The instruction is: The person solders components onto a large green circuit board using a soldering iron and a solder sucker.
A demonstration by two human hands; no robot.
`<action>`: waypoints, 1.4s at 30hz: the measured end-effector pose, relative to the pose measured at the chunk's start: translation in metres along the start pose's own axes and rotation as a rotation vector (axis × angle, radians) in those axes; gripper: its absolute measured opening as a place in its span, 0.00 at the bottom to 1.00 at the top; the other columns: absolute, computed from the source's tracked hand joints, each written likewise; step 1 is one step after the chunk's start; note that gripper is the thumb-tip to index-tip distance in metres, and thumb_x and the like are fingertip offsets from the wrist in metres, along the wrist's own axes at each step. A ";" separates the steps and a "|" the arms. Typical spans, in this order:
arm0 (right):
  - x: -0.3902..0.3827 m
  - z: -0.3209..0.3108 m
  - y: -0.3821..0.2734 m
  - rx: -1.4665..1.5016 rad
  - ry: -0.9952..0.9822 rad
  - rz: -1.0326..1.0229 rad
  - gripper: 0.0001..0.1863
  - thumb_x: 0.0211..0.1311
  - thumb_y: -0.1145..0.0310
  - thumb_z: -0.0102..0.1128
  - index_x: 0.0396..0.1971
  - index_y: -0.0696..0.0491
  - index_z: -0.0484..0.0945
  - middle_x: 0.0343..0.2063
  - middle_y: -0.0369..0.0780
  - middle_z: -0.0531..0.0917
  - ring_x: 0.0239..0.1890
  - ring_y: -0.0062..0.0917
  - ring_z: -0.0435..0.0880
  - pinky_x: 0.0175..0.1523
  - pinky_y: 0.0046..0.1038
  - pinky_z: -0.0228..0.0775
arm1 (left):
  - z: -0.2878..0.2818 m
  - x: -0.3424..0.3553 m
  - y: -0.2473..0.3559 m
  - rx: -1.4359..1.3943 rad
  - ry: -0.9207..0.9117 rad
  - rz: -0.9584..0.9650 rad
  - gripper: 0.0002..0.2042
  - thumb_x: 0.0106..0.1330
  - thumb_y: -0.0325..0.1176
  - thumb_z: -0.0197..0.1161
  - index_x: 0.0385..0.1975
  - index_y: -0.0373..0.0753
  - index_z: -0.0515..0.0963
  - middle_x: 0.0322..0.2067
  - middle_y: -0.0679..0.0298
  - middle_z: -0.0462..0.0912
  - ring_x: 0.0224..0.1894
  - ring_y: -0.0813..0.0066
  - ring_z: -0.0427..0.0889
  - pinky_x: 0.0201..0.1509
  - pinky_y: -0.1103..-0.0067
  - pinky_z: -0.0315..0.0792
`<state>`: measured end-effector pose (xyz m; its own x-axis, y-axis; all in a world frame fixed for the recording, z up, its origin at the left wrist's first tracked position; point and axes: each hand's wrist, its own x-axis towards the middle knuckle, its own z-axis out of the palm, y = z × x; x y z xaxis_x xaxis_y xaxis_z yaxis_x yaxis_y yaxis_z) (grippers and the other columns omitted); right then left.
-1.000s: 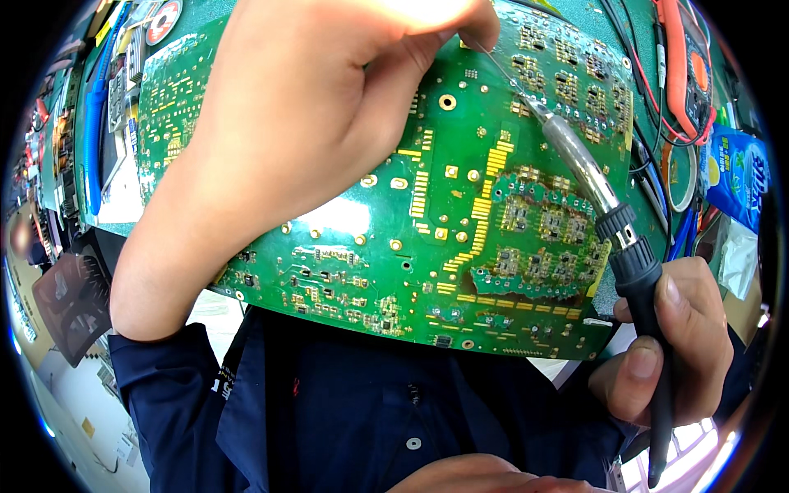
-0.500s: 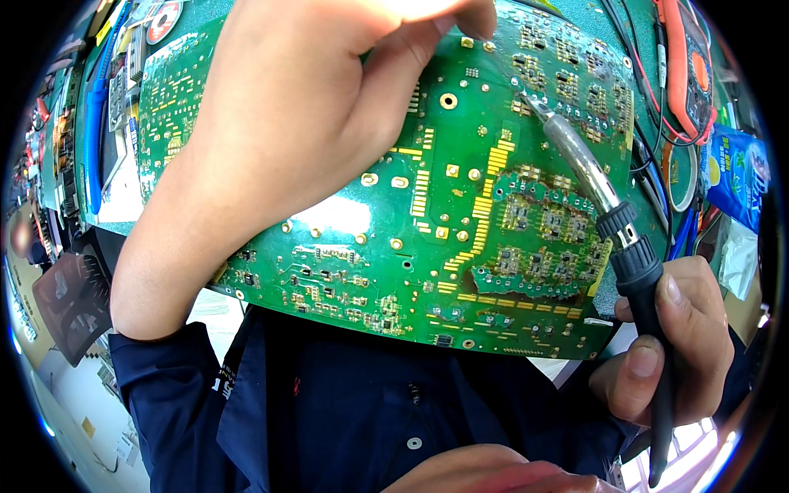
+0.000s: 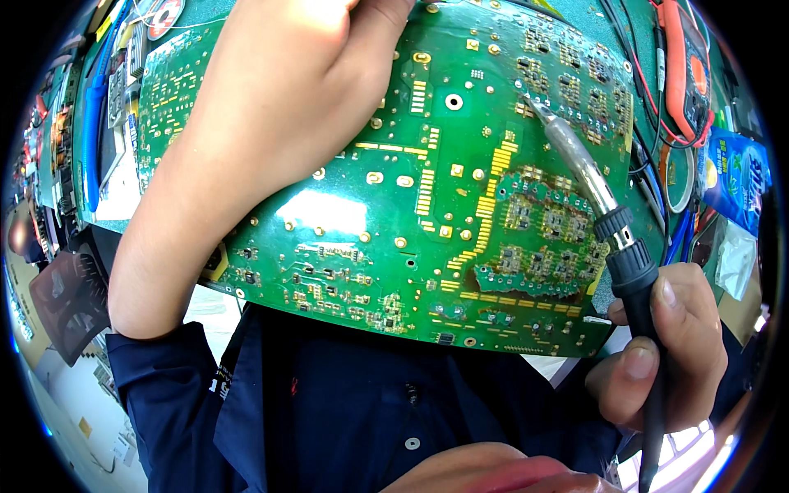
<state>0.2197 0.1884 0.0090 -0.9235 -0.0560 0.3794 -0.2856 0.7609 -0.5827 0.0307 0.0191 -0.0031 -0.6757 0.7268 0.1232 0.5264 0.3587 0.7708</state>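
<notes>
A large green circuit board (image 3: 329, 271) lies tilted across the view, with gold pads and clusters of small components. My right hand (image 3: 686, 345) is closed around the dark handle of a soldering iron (image 3: 579, 156). The iron's tip touches or hovers just over the board's upper right part, beside a component cluster; which of the two I cannot tell. My left hand (image 3: 320, 74) reaches over the board's upper left, fingers drawn together at the top edge of the picture. Its fingertips are mostly cut off, so whatever they pinch is hidden.
An orange and black multimeter (image 3: 690, 70) with red and black leads lies right of the board. Beyond the iron are a blue packet (image 3: 735, 177) and a clear plastic bag (image 3: 735, 263). A blue tool-like rod (image 3: 95, 140) lies at the left, near a disc (image 3: 164, 18).
My left hand has moved left and up, away from the iron's tip, baring more of the board. The iron has hardly moved; my right hand has shifted slightly left.
</notes>
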 end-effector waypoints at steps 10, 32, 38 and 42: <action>-0.003 -0.010 0.015 0.137 0.005 0.053 0.18 0.64 0.63 0.49 0.44 0.64 0.72 0.19 0.45 0.75 0.18 0.23 0.71 0.24 0.23 0.59 | 0.009 -0.003 -0.013 0.203 0.051 0.092 0.03 0.64 0.18 0.49 0.33 0.29 0.71 0.22 0.59 0.72 0.21 0.77 0.66 0.26 0.81 0.62; -0.002 -0.003 0.008 0.064 0.072 0.065 0.17 0.62 0.66 0.51 0.42 0.65 0.73 0.17 0.45 0.75 0.18 0.25 0.72 0.25 0.24 0.61 | 0.013 -0.003 -0.014 0.191 0.081 0.125 0.04 0.65 0.19 0.49 0.34 0.30 0.72 0.23 0.62 0.72 0.23 0.81 0.66 0.27 0.83 0.61; -0.004 0.007 -0.002 -0.033 0.141 0.111 0.17 0.62 0.66 0.51 0.42 0.65 0.73 0.17 0.46 0.74 0.17 0.24 0.72 0.24 0.24 0.62 | 0.012 -0.003 -0.030 0.069 0.066 0.201 0.04 0.66 0.19 0.49 0.34 0.30 0.72 0.22 0.63 0.72 0.23 0.82 0.66 0.27 0.83 0.61; -0.004 0.009 -0.003 -0.019 0.173 0.121 0.17 0.62 0.66 0.50 0.42 0.66 0.73 0.17 0.46 0.74 0.17 0.24 0.72 0.23 0.23 0.62 | 0.012 -0.001 -0.035 -0.032 0.063 0.190 0.04 0.66 0.19 0.49 0.34 0.30 0.72 0.22 0.63 0.72 0.23 0.82 0.66 0.26 0.83 0.61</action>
<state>0.2218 0.1805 0.0022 -0.8925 0.1473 0.4263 -0.1687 0.7675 -0.6184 0.0193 0.0125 -0.0379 -0.5974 0.7410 0.3067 0.6316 0.1990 0.7493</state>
